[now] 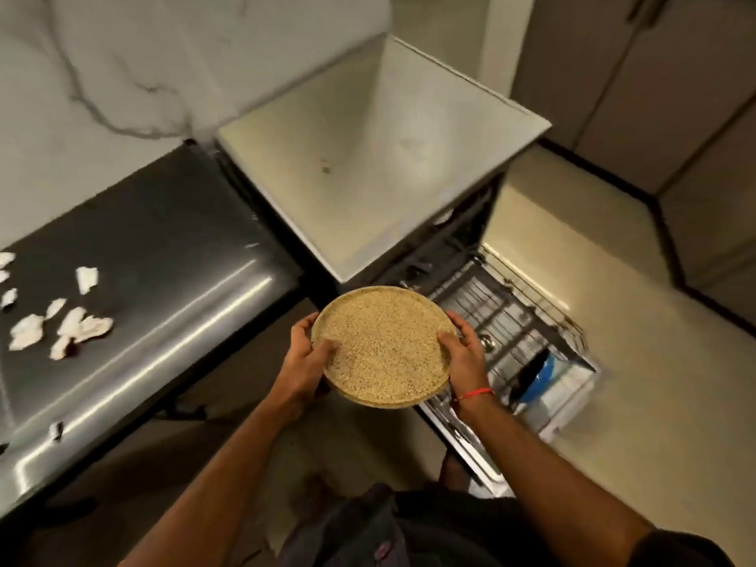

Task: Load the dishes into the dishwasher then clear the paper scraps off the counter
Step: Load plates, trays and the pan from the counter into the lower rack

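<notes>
A round speckled plate [384, 345] is held level between both hands, in the air ahead of the person's waist. The left hand [304, 354] grips the left rim with the thumb lying on the upper face and the fingers curled beneath; the right hand [460, 349] grips the right rim likewise. The plate appears rigid, flat and of moderate weight, probably ceramic or stoneware, so breakable if knocked; its low rim gives the surest hold, as taken here. To the right of the hands and lower, the dishwasher [462, 239] stands open with its lower rack [515, 321] drawn out; a dark and blue item [540, 374] sits at the rack's near right end. Rack wires and that item limit where the plate can be stood on edge. To the left of the hands, well apart, paper scraps [61, 325] lie scattered on the dark steel table [172, 280]. Beyond the hands a pale table [368, 157] tops the dishwasher.
</notes>
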A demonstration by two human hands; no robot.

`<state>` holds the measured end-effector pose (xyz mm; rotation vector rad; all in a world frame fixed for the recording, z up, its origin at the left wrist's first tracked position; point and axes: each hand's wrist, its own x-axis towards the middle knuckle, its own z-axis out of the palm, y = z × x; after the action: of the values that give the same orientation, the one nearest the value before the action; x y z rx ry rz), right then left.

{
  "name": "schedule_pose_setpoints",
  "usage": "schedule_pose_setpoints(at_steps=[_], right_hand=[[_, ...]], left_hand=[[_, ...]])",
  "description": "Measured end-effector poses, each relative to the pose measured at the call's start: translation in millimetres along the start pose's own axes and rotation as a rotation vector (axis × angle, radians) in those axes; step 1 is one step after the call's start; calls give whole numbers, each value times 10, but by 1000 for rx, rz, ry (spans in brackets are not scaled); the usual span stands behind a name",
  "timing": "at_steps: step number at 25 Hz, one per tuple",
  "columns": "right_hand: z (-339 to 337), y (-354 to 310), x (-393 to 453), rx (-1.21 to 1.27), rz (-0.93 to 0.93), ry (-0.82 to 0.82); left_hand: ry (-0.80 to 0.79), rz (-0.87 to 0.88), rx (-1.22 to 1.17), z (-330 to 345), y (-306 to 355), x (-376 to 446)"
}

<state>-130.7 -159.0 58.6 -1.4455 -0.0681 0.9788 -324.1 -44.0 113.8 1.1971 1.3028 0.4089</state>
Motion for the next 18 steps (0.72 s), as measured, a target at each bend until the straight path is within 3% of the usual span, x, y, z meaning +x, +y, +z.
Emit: schedule_pose_setpoints(at_steps=[4,8,15,18], right_hand=[[-632,147,289,-54,127,92],[-905,329,810,-53,188,-91],[-1246,1373,2237,-243,348,-164],[-1304,1944,2835,-333,374,-159]], left_hand=[[44,-87,319,757,73,556],[4,-93,485,1308,-71,1541],[88,-206,732,2143,-1318,3698],[129,-149,1008,2269,-1994,4558]])
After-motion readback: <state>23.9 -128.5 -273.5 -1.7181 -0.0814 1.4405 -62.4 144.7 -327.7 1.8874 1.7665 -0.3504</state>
